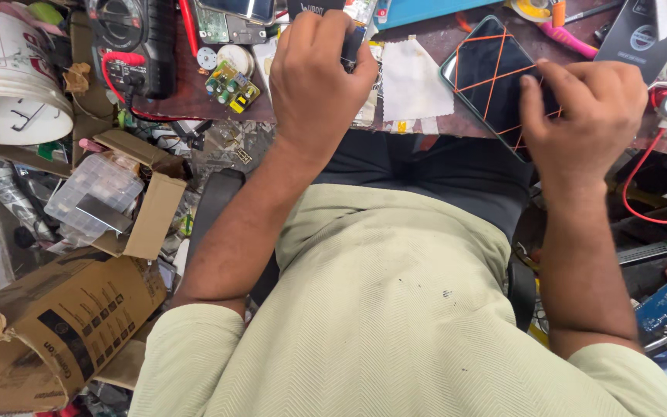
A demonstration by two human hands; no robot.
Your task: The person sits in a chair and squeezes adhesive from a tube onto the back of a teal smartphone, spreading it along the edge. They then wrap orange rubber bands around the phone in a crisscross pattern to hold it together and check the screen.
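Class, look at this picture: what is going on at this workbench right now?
A person sits at a cluttered bench. The right hand presses on a dark phone bound with crossed orange bands. The left hand grips a small dark object, mostly hidden. A white cloth lies between them; a small circuit board lies nearby.

The light is bright and soft, with no hard shadows. The dark phone screen [496, 73] shines a little. Below it, the pale shirt [395, 309] looks sharp. Far left of it, the white bucket [9, 85] looks bent.
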